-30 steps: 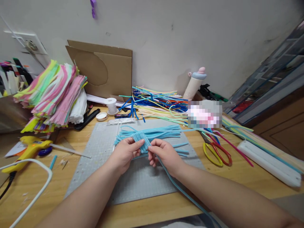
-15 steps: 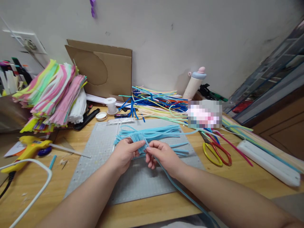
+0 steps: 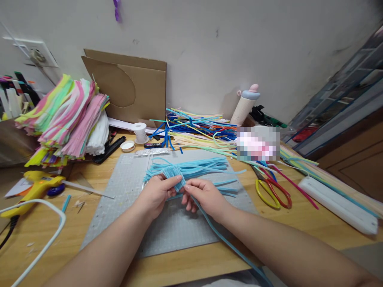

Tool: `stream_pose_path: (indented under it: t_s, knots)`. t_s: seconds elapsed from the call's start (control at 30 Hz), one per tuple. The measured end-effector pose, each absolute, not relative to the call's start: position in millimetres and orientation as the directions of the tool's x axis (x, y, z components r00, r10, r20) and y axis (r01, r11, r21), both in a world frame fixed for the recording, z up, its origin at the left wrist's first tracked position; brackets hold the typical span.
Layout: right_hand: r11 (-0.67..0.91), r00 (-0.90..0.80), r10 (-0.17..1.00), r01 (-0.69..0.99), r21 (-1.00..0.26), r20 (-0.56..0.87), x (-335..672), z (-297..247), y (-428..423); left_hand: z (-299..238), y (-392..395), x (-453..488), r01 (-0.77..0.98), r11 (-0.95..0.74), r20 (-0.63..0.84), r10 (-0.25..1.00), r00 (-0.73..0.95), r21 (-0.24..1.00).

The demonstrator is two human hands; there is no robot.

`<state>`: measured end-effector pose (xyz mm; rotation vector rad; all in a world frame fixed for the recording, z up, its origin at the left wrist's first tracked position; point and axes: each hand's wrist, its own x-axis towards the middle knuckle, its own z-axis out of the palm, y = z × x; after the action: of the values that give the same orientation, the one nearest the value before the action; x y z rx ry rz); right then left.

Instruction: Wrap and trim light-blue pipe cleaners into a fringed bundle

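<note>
Fuzzy pipe cleaners point(image 3: 191, 167), matt wooden table point(image 3: 299, 217)

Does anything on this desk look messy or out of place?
The mixed pipe cleaners behind the cutting mat lie tangled, a few straying onto it. Small scraps litter the wood beside the yellow glue gun. A blue strand from the right hand trails over the desk's front edge.

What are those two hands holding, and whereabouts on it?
The left hand pinches the light-blue pipe cleaner bundle at its wrapped middle; the right hand grips a single blue strand right beside that wrap.

Scissors point(image 3: 273, 194) right — open mat point(image 3: 125, 187) left
</note>
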<state>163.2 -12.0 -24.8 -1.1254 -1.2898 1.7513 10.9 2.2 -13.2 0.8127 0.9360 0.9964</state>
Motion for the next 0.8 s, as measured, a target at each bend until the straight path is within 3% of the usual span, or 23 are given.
stream_pose_path:
  t_s: [0.37,0.57,0.8]
  knots:
    - [-0.292,-0.421,0.866,0.013,-0.956,-0.270,162.0,-28.0,-11.4,-13.8,-0.1,12.8,-0.324,0.357,-0.279,0.923,0.264,0.876]
    - [-0.301,-0.361,0.895,-0.053,-0.952,-0.263,161.9,-24.7,-11.6,-14.3,1.6,11.8,-0.327,0.320,-0.280,0.946,0.164,0.889]
    - [-0.295,-0.350,0.907,-0.132,-0.946,-0.234,160.4,-23.9,-13.1,-16.1,-1.1,14.6,-0.331,0.318,-0.268,0.945,0.186,0.889]
